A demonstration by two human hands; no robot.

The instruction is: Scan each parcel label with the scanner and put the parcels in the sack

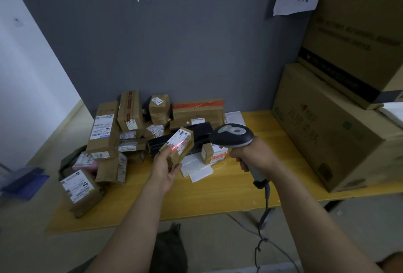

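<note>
Bare forearms reach in from 6 o'clock over a yellow wooden table. The left hand grips a small brown tape-wrapped parcel by its near end, holding it above the table's middle. Its white barcode label faces up, and a red scan line crosses it. At 3 o'clock from the parcel, the right hand curls round the handle of a grey-and-black corded scanner, whose head points at the label. More brown parcels lie heaped at 10 o'clock. Large cardboard cartons stand stacked at 2 o'clock.
</note>
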